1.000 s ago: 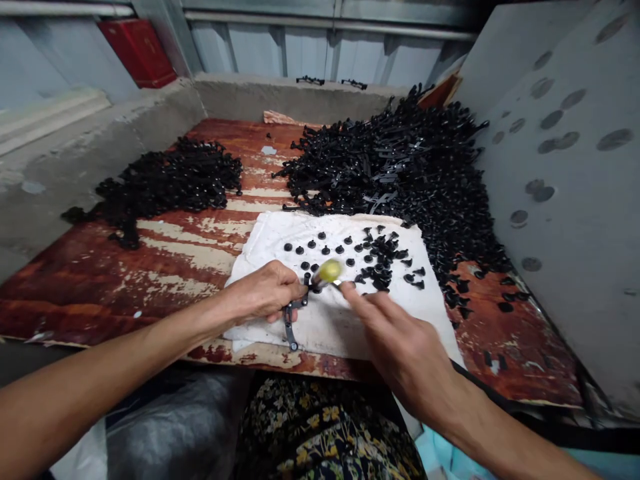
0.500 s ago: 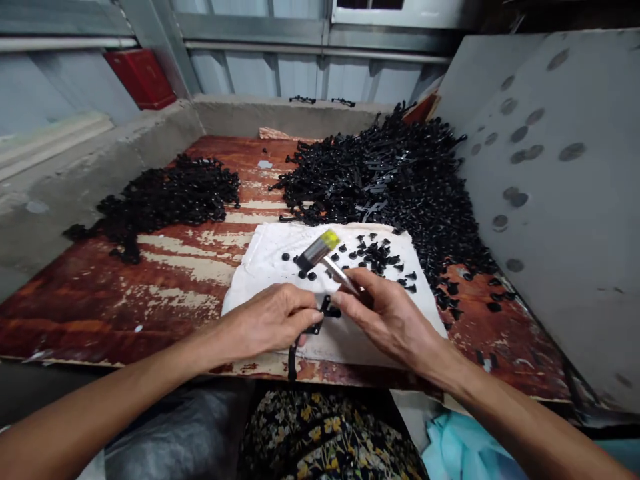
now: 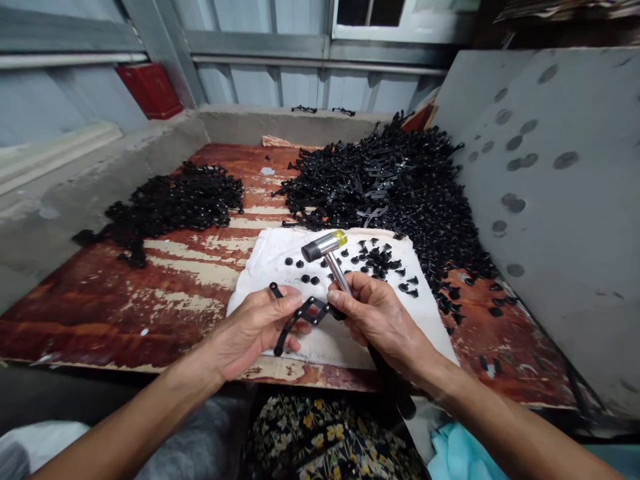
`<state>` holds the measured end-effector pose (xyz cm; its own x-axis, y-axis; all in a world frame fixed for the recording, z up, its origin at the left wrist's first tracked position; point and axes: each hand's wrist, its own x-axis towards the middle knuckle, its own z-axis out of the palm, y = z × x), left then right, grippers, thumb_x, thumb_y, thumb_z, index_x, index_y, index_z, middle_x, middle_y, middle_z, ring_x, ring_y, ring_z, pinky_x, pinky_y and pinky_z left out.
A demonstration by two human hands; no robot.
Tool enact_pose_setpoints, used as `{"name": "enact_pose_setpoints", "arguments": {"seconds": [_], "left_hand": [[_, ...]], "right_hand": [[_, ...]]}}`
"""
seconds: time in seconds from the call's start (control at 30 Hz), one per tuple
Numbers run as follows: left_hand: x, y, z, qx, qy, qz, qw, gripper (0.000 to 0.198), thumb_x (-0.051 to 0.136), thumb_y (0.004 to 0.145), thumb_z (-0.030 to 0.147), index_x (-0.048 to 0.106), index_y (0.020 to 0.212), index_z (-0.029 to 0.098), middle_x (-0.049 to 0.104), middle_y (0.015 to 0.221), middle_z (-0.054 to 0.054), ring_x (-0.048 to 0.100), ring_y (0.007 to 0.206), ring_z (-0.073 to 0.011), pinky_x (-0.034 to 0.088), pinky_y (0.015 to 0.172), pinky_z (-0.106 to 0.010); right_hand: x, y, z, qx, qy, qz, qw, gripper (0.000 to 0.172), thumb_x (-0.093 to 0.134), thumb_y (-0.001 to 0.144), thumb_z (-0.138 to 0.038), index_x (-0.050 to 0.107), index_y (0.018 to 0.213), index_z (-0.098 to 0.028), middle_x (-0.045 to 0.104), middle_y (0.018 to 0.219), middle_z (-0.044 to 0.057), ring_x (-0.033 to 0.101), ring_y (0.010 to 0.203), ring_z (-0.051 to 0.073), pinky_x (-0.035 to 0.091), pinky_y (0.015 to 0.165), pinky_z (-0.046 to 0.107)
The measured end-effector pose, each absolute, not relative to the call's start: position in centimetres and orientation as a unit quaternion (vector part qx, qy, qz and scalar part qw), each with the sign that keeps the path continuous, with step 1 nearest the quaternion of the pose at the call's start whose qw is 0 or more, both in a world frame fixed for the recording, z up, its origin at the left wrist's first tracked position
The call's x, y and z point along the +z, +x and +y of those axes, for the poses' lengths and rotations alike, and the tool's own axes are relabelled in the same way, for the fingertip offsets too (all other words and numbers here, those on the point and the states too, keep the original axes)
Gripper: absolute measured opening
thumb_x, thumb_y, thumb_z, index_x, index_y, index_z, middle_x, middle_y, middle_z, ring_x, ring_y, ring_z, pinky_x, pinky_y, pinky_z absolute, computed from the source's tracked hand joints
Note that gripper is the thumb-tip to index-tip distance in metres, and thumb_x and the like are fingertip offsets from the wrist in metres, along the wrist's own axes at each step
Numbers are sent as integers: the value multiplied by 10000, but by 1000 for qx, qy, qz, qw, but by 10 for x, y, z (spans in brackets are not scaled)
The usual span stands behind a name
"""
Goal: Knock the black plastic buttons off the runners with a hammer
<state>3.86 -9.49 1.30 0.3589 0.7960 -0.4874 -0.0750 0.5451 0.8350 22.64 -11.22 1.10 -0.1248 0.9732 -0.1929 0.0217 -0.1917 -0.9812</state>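
White cloth (image 3: 280, 257) underneath, black linkage (image 3: 305, 312) pinched in left hand (image 3: 250, 330) grip, touching right hand (image 3: 380, 317), its grip closed round hammer (image 3: 325, 245)

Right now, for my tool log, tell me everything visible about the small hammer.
The hammer is small: a grey metal cylinder head, yellow cap on one end, thin shiny shaft. The right hand grips the shaft, head pointing away, over the white cloth. A dark handle end seems to show below the hand.

black bracket (image 3: 300, 317), yellow-tipped steel hammer (image 3: 325, 245), white cloth (image 3: 280, 267), red-brown board (image 3: 150, 293)
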Motion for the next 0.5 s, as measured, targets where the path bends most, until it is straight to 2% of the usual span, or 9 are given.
{"name": "enact_pose_setpoints", "arguments": {"seconds": [0.1,0.2,0.33,0.5], "left_hand": [[14,46,-96,309,348,480,743,418,874,553,334,591,792,140,649,739,-21,622,571,-137,483,425,-223],[15,47,-86,324,340,518,715,355,855,575,229,551,740,154,587,597,40,500,396,-72,361,307,-166],[15,40,-63,331,347,565,672,216,755,685,117,545,719,148,542,516,66,359,309,-16,226,274,-112],[14,39,-46,319,355,605,637,163,637,777,40,551,675,133,475,450,78,313,282,-3,187,273,-91]], "right_hand": [[8,221,-111,561,-519,-505,402,246,635,806,-418,540,736,-201,425,550,-87,291,407,65,214,383,224],[10,223,-115,552,-524,-514,396,222,598,843,-419,566,829,-200,432,549,-86,319,409,75,234,378,219],[7,235,-128,558,-528,-481,423,267,597,863,-460,559,965,-215,450,559,-86,336,405,81,245,364,206],[-13,242,-148,604,-511,-410,454,333,622,848,-503,549,1001,-216,463,589,-82,309,393,62,237,354,187]]}}
